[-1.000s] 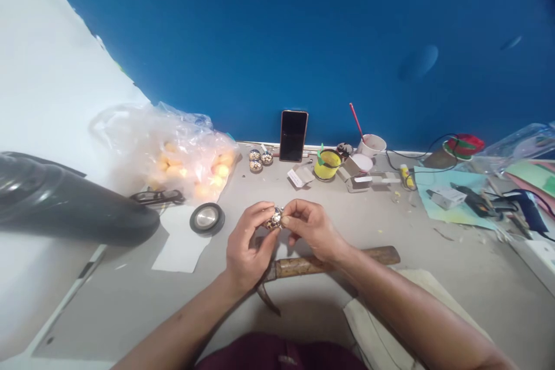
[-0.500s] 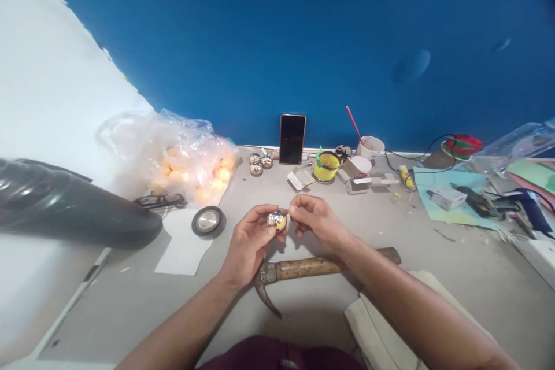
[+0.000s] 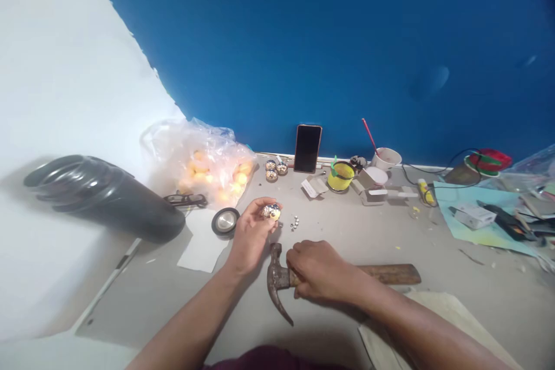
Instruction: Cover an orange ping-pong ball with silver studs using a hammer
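My left hand (image 3: 252, 235) pinches a small yellow ball partly covered with shiny silver studs (image 3: 272, 211) between thumb and fingers, above the table. My right hand (image 3: 318, 270) is closed around the wooden handle of a claw hammer (image 3: 390, 273), close to its rusty head. The hammer lies across the table with the claw toward me, below the ball. Several small silver studs (image 3: 295, 223) lie loose just right of the ball. Three balls covered in the same studs (image 3: 272, 175) sit together at the back.
At the left are a plastic bag of yellow balls (image 3: 202, 170), a dark cylinder (image 3: 117, 199) and a round black-rimmed lid (image 3: 225, 222). A phone (image 3: 307, 148) leans against the blue wall. Yellow tub (image 3: 341, 178), white cup (image 3: 387, 158) and small boxes stand right. A folded cloth (image 3: 416, 329) lies nearby.
My right hand has left the ball and moved down onto the hammer handle. The loose studs have come into sight. The view has shifted left.
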